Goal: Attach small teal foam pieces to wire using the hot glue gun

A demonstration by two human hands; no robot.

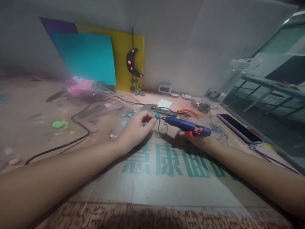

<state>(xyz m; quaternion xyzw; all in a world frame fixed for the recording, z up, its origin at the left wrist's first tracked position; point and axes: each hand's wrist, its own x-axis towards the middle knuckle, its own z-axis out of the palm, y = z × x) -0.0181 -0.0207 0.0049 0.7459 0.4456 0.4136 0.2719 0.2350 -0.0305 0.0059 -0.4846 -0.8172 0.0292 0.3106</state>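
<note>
Between thumb and forefinger, my left hand pinches a small teal piece, perhaps a star. My right hand is wrapped round a blue glue gun with a small red light glowing on its underside. The gun's metal nozzle points left and meets, or nearly meets, the teal piece. Other light-blue cut pieces lie just left of my left hand. Both hands are over a cardboard sheet printed with green characters. The fingers of my right hand are partly hidden behind the gun.
Behind the hands lie orange-handled pliers and a small white clock. A dark moon ornament hangs before coloured sheets. A phone rests at the right edge. A black cable crosses the left side among scraps and pink plastic.
</note>
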